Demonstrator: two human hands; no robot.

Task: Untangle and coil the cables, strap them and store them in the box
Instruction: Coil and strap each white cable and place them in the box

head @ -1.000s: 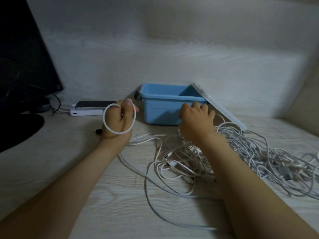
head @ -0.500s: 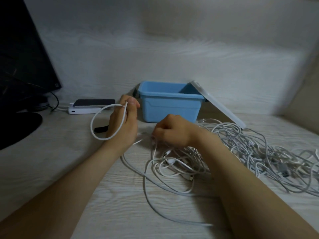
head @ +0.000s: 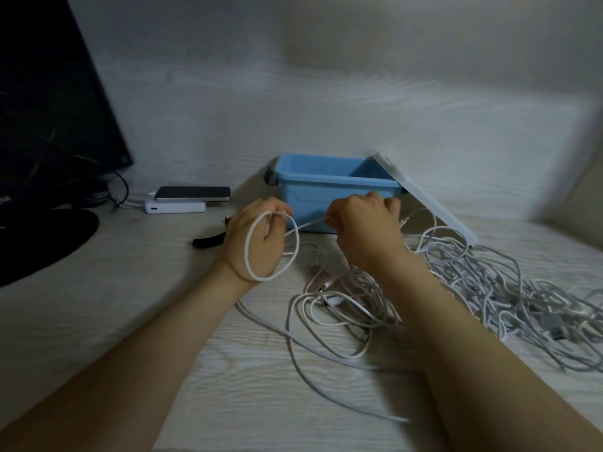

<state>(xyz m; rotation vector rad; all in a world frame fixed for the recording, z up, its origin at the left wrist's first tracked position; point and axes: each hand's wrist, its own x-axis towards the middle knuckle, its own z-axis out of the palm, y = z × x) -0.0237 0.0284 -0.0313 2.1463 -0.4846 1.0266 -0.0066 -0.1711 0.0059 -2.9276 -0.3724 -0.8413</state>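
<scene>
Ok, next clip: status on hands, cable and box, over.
Left hand grips white cable loop; right hand pinches same cable. Open blue plastic box behind, white lid leaning. Tangled white cable pile loose; black strap untouched.

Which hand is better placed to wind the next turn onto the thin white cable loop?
Probably right. The right hand pinches the strand leading from the thin white cable loop; the left hand holds that loop.

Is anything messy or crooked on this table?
Yes. The white cables lie in a big tangled heap on the table. The lid is off, leaning tilted against the blue box on its right side.
</scene>
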